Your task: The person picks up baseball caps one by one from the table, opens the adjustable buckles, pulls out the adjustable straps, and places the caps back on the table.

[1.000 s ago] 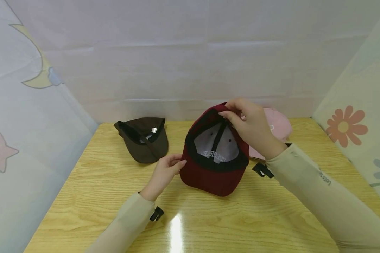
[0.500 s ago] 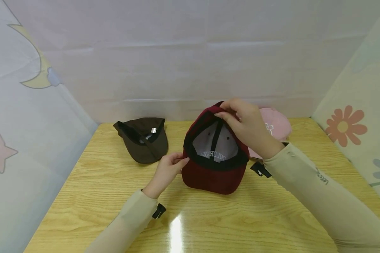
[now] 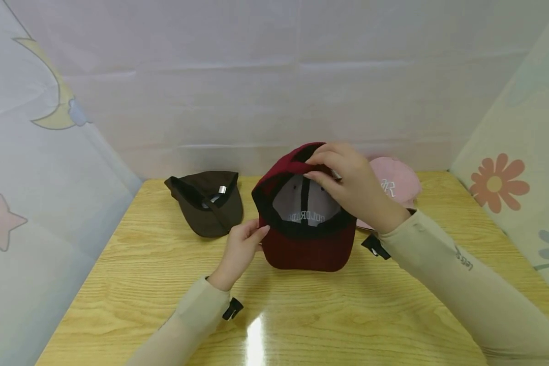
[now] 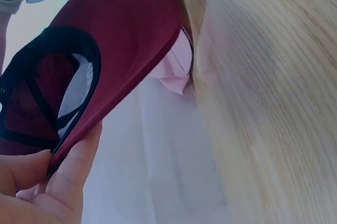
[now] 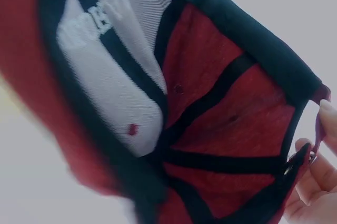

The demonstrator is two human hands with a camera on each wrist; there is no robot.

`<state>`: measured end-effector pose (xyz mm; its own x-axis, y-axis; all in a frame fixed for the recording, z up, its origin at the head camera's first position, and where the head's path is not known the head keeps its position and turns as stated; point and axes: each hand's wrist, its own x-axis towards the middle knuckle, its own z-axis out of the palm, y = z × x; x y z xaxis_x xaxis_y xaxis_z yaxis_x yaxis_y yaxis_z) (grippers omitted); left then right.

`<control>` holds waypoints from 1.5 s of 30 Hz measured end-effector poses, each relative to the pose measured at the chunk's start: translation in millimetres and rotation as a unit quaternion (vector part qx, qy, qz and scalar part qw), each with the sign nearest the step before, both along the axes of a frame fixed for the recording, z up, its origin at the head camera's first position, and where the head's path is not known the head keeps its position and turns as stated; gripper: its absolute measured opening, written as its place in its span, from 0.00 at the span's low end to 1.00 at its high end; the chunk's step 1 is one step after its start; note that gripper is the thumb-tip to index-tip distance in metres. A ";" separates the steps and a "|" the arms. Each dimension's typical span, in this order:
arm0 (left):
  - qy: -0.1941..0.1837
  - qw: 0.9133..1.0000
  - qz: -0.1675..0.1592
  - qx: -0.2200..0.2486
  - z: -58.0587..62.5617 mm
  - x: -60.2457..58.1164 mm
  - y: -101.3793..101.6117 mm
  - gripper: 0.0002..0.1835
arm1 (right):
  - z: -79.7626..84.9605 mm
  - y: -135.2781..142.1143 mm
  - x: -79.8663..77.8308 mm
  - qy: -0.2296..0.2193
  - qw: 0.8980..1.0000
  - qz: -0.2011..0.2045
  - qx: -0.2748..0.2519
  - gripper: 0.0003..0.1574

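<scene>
A burgundy baseball cap (image 3: 308, 252) is held up over the table, its inside facing me and its brim lowest. Embroidered letters show reversed on the pale front lining. At the cap's left side, where brim meets crown, my left hand (image 3: 240, 249) pinches the edge between thumb and fingers. My right hand (image 3: 354, 183) grips the strap at the back of the cap. In the right wrist view that strap (image 5: 319, 126) runs between thumb and fingers (image 5: 316, 179), with a small metal buckle by them. The left wrist view shows the underside of the brim (image 4: 131, 24).
A dark brown cap (image 3: 221, 216) lies inside-up on the wooden table (image 3: 164, 284) at the back left. Behind my right hand sits a pink cap (image 3: 401, 178), partly hidden. A pale sheet (image 3: 256, 101) stands along the table's back edge, with patterned sheets at both sides.
The burgundy cap has tilted, its brim rising a little and its back opening coming into view. My right hand has shifted slightly left with the strap, uncovering more of the pink cap.
</scene>
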<state>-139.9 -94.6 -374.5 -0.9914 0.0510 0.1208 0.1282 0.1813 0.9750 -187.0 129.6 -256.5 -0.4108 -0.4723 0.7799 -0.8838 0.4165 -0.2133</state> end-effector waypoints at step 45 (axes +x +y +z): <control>-0.019 0.993 0.022 0.118 -9.6 5.2 -1.9 0.12 | -28.1 23.0 -1.0 0.022 0.988 -0.105 -0.109 0.16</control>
<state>-134.7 -96.5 -384.1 -0.9961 -0.0171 0.0867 0.0874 -0.0476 0.9950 -188.0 152.6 -284.6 -0.4446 -0.2001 0.8731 -0.7936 0.5401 -0.2803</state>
